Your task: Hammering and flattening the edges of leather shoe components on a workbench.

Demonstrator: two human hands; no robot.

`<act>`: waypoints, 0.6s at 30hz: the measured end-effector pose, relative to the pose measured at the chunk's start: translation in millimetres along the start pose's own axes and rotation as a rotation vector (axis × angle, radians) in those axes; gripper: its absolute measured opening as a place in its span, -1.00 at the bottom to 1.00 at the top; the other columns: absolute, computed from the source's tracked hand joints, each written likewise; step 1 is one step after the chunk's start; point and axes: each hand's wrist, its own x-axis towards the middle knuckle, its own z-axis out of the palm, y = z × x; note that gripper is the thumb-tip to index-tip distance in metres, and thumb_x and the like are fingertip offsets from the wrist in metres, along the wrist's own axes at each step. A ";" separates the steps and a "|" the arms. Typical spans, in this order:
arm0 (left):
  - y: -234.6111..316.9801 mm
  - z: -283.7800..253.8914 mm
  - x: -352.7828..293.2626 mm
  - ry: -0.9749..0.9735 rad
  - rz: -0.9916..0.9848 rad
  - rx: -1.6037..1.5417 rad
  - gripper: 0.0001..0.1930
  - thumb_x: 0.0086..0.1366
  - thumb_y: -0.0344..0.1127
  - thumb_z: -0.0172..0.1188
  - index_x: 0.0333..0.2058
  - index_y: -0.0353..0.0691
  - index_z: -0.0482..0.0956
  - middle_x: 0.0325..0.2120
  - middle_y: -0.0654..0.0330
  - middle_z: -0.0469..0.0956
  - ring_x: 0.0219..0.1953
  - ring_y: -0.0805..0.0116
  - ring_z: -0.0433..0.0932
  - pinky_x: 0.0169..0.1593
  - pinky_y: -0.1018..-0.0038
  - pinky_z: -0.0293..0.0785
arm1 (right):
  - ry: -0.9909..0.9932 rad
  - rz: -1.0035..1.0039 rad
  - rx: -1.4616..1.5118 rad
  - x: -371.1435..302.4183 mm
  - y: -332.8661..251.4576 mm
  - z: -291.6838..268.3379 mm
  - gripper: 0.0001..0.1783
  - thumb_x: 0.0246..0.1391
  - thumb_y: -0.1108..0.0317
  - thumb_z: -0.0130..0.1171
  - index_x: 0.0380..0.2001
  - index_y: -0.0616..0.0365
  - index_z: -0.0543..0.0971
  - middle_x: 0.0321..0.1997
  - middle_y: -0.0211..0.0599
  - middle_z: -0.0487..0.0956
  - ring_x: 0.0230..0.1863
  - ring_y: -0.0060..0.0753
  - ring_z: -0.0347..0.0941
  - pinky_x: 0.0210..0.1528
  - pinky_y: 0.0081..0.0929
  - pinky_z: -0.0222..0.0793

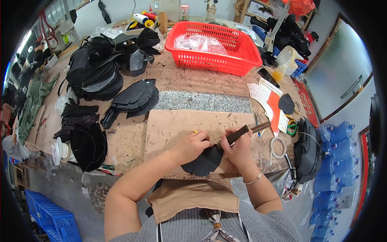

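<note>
Tan apron: nearest to us, this apron [193, 196] hangs over a grey knit top [183, 222].
Left hand: here's the left hand [192, 146], fingers bent together at the black piece; whether they pinch or merely press, we can't tell.
Right hand: and the right hand [238, 147], we see, is wrapped firmly around a dark bar-shaped tool [238, 134], slanting up rightward.
Black piece: we find the black piece [203, 162] below the hands, near the front edge of a tan board [181, 125] on the bench [131, 137].
Red basket: beyond, a red basket [213, 64] holds clear plastic [199, 43].
Right side: over there we spot green-handled scissors [292, 127] near a pale ring [278, 147].
</note>
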 end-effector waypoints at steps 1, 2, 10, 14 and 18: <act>0.7 1.0 -2.7 0.025 -0.028 -0.033 -0.77 0.09 -0.44 0.09 -0.24 -0.18 0.60 -0.28 0.17 0.49 -0.13 0.16 0.47 -0.03 0.30 0.42 | 0.000 -0.010 0.002 -1.8 -0.5 0.3 -0.78 -0.20 0.40 0.37 -0.42 0.07 0.55 -0.55 -0.47 0.56 -0.39 -0.32 0.48 -0.07 -0.30 0.16; 0.7 1.4 -5.0 0.041 -0.029 -0.024 -0.76 0.09 -0.44 0.09 -0.23 -0.20 0.60 -0.27 0.17 0.49 -0.13 0.16 0.47 -0.02 0.31 0.42 | 0.001 -0.020 0.004 -2.5 -0.7 0.6 -0.78 -0.20 0.40 0.37 -0.42 0.07 0.55 -0.55 -0.48 0.56 -0.39 -0.32 0.48 -0.07 -0.30 0.16; 3.0 -3.8 -14.8 -0.008 0.048 0.100 -0.67 0.03 -0.48 0.12 -0.17 -0.20 0.61 -0.27 0.20 0.52 -0.10 0.19 0.47 -0.05 0.36 0.48 | -0.019 0.013 0.019 8.9 -9.3 -11.1 -0.79 -0.18 0.40 0.36 -0.41 0.07 0.55 -0.50 -0.46 0.60 -0.38 -0.31 0.48 -0.06 -0.28 0.16; 4.1 -2.6 -12.5 0.006 0.035 0.114 -0.69 0.05 -0.49 0.12 -0.18 -0.21 0.62 -0.27 0.20 0.52 -0.13 0.18 0.48 -0.07 0.35 0.49 | -0.068 -0.062 -0.029 5.4 -8.5 1.2 -0.80 -0.18 0.39 0.36 -0.43 0.07 0.55 -0.49 -0.44 0.61 -0.37 -0.31 0.49 -0.05 -0.29 0.16; -3.3 -1.6 -14.4 0.040 -0.040 -0.013 -0.72 0.07 -0.49 0.12 -0.20 -0.21 0.62 -0.27 0.18 0.52 -0.14 0.17 0.48 -0.10 0.35 0.49 | -0.076 0.033 0.042 5.4 -6.7 4.5 -0.77 -0.19 0.39 0.37 -0.39 0.06 0.55 -0.52 -0.46 0.59 -0.38 -0.32 0.49 -0.05 -0.29 0.16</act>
